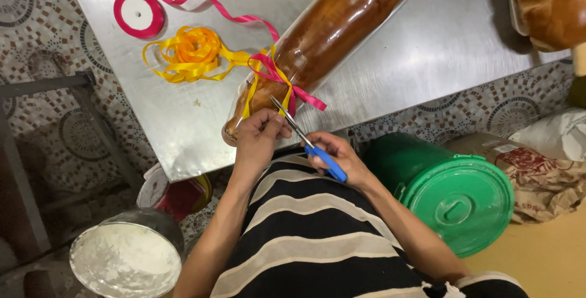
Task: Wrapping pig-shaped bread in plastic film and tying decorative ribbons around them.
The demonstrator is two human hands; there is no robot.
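Beside the loaf (329, 23), my right hand (339, 157) grips scissors (305, 139), fingers clamped on the blue handles. My left hand (259, 136) pinches ribbon (278, 75) at the loaf's near end.

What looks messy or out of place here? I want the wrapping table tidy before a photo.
The orange ribbon lies in a loose tangled heap on the metal table beside the pink spool, whose ribbon trails unrolled to the wrapped loaf. The loaf's end juts slightly past the table edge. The right hand holds scissors; the left hand holds the ribbon ends.
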